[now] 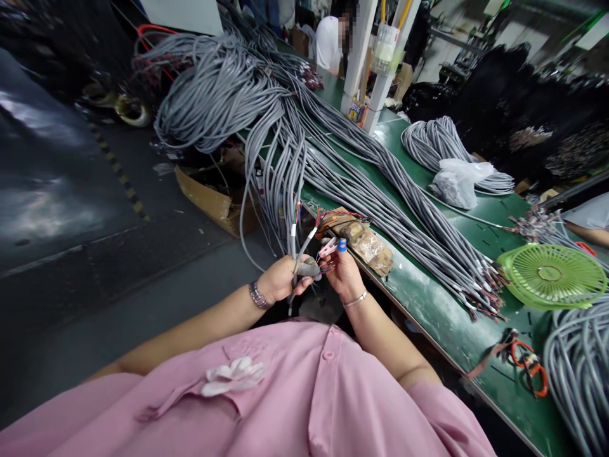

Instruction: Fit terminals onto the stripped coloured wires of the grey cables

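Observation:
My left hand [284,278], with a watch at the wrist, is closed around a grey cable [294,249] near its end. Grey covers show on some of its fingertips. Close beside it, my right hand [345,276] is closed in a pinch on thin coloured wires [325,269] that come out at the cable end. A blue cover [342,244] sits on the right thumb. A small pinkish-white piece [328,248] shows by the right fingertips; its kind is unclear. Another cable end [313,233] with a white band stands just above the hands.
Long grey cables [380,197] lie across the green table [413,279], with a big coiled pile [223,95] at the far left. A taped cardboard piece [368,244], a green fan-like basket [552,274] and orange-handled scissors [528,362] lie on it. A cardboard box [209,200] stands below left. A person [328,41] is behind.

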